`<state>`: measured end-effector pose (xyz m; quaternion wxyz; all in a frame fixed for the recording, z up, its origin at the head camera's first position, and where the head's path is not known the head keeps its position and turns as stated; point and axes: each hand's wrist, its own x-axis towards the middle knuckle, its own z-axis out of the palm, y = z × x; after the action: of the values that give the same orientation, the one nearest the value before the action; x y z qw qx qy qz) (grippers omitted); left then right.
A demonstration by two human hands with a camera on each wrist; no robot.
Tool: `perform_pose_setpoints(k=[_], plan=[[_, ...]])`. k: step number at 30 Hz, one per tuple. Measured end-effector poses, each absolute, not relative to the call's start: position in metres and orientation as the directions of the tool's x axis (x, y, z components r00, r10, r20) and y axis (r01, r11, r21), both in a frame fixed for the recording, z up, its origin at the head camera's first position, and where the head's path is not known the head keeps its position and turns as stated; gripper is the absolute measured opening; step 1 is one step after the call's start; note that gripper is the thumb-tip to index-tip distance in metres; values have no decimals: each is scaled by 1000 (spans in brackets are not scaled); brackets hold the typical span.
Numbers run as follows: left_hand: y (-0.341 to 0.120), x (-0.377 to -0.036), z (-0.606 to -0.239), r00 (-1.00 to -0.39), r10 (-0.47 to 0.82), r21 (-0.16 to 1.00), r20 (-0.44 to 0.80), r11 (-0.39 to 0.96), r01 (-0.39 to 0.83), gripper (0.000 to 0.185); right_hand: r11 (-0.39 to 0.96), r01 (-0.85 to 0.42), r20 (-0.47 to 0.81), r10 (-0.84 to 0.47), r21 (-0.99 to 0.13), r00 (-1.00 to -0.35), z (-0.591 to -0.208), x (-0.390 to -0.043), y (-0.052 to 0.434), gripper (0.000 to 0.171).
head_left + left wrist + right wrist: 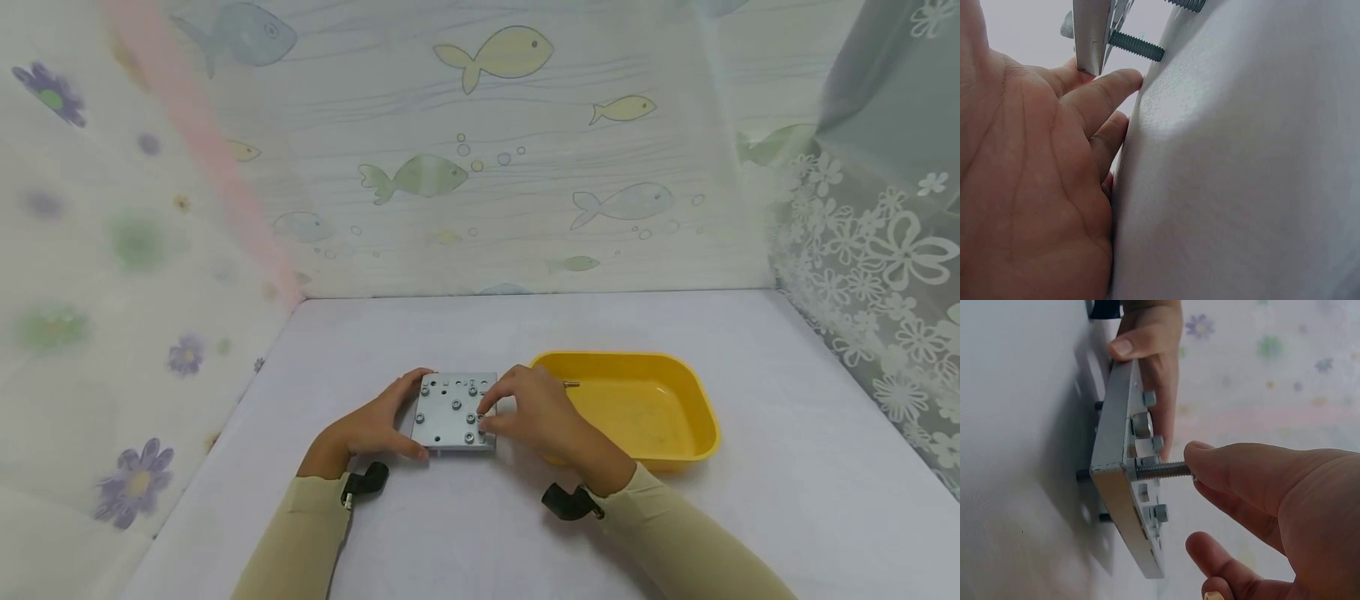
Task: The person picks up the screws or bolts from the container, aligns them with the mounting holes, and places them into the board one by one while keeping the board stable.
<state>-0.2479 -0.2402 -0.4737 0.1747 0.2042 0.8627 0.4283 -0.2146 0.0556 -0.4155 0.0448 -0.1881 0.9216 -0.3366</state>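
Nearest the person, two sleeves in a pale tan cloth reach forward over the white surface point(465, 533), each with a black camera mount at the wrist. Just beyond them lies the grey metal plate point(456, 412), the landmark here, raised slightly off the surface on screws that poke through its underside. The left hand point(375, 427) holds the plate's left edge, thumb curled over the near corner and fingers along the far side. The right hand point(534, 414) is at the plate's right side, its fingertips pinching a threaded screw point(1161, 469) that stands in a hole near the plate's right edge. Several other bolt heads sit across the plate's top. Right of the plate, just behind the right hand, stands a yellow tray point(686, 387). Beyond the plate rises a fish-patterned backdrop point(495, 150).
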Motion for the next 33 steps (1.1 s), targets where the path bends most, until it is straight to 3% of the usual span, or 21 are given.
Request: perform_pose_setpoints(k=[18, 33], plan=[[-240, -248, -474, -854, 506, 811, -120, 546, 210, 121, 737, -281, 10, -349, -615, -937, -417, -211, 52, 10], [-240, -247, -473, -849, 518, 825, -109, 524, 213, 121, 771, -350, 49, -385, -532, -922, -419, -210, 52, 8]])
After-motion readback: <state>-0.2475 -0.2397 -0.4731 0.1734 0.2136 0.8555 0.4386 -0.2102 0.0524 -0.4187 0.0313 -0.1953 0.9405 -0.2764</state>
